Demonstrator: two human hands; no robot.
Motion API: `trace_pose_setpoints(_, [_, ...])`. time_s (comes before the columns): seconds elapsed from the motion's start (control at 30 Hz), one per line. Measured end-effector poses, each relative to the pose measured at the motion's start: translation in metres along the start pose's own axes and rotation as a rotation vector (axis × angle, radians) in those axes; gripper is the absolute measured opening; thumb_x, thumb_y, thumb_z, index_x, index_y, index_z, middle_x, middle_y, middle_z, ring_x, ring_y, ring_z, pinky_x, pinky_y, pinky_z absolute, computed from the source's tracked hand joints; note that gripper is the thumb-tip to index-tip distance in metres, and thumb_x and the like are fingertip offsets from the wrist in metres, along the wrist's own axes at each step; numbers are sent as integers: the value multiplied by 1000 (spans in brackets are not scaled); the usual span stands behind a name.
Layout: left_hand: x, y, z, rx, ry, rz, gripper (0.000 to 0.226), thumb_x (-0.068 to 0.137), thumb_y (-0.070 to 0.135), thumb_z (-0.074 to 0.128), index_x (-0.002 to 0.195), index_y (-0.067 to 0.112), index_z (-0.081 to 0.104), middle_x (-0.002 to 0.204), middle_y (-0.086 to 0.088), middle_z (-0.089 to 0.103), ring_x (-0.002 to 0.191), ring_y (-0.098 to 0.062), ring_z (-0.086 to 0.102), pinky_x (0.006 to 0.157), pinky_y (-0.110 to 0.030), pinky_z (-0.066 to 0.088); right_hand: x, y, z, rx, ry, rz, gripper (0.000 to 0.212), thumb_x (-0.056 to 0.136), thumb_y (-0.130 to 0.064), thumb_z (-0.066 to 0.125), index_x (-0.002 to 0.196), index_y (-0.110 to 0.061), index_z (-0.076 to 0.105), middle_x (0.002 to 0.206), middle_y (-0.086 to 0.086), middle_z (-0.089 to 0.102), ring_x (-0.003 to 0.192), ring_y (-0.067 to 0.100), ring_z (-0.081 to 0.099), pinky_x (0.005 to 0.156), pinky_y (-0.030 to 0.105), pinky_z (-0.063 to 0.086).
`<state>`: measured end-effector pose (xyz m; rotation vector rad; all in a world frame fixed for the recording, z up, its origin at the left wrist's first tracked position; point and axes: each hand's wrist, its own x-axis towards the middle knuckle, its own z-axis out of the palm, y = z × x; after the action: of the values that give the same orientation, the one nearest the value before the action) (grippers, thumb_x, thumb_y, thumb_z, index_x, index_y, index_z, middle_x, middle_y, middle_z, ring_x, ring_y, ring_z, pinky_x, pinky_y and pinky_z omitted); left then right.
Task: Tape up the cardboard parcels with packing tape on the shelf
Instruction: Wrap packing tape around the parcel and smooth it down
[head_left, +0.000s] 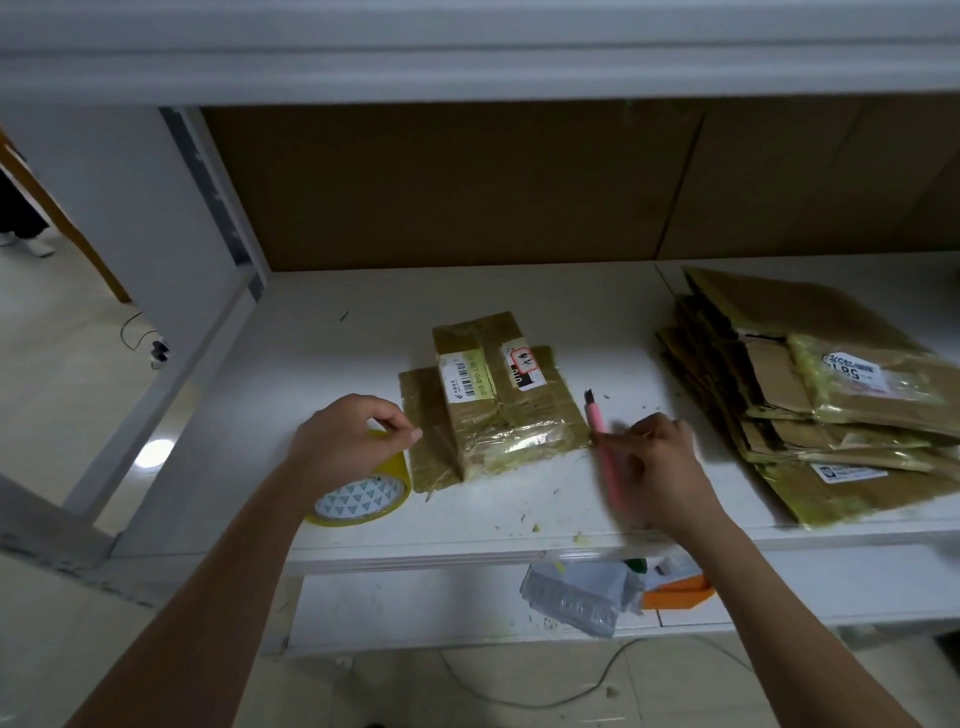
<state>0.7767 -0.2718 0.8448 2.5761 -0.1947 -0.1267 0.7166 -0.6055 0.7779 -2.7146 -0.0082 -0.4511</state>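
Parcel (493, 395) flattened, tape-glossy, white labels, on shelf (332, 332).

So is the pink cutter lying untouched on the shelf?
No, the right hand grips the pink cutter, blade pointing away.

Tape roll (363, 496) left of parcel (493, 395), cutter (602, 441) right.
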Motion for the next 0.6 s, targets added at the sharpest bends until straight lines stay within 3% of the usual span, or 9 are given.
trace_pose_setpoints(0.1, [0, -2, 0, -10, 2, 2, 15, 88, 46, 66, 86, 32, 72, 91, 23, 62, 89, -5, 56, 75, -27, 38, -2, -3, -8, -176, -12, -96, 28, 85, -20, 56, 100, -31, 77, 71, 6, 58, 71, 30, 53, 54, 30, 42])
trace_pose_setpoints(0.2, [-2, -4, -1, -22, -2, 0, 13, 89, 43, 66, 86, 32, 71, 92, 22, 62, 88, -7, 56, 76, -28, 41, 1, -7, -17, -346, -39, -208, 36, 84, -25, 45, 102, -24, 77, 66, 2, 61, 66, 26, 56, 60, 30, 43])
trace_pose_setpoints(0.27, [-3, -5, -2, -13, -4, -2, 10, 89, 43, 66, 84, 35, 69, 89, 25, 59, 87, -6, 55, 77, -28, 41, 5, -5, -18, -446, -74, -243, 28, 78, -30, 68, 103, -23, 75, 71, -1, 65, 71, 23, 60, 71, 32, 51])
trace_pose_setpoints(0.33, [-4, -5, -2, -3, 1, 2, 10, 89, 43, 65, 83, 36, 68, 88, 26, 57, 87, -6, 54, 76, -28, 41, 8, -6, -19, -428, -97, -259, 36, 63, -32, 86, 95, -22, 75, 72, -2, 68, 72, 22, 63, 71, 33, 54])
trace_pose_setpoints(0.43, [-5, -4, -2, 2, 9, 10, 9, 90, 42, 65, 81, 38, 65, 86, 28, 55, 87, -6, 53, 76, -27, 41, 7, -8, -22, -401, -71, -275, 37, 61, -34, 89, 91, -21, 72, 75, 0, 68, 72, 23, 64, 71, 34, 54])
trace_pose_setpoints(0.6, [-7, -4, -2, 11, 21, 17, 8, 90, 42, 66, 83, 36, 66, 88, 26, 55, 85, -6, 53, 76, -27, 40, 1, -5, -18, -361, -42, -214, 47, 59, -20, 88, 99, -17, 64, 83, 6, 66, 77, 28, 62, 76, 39, 54])
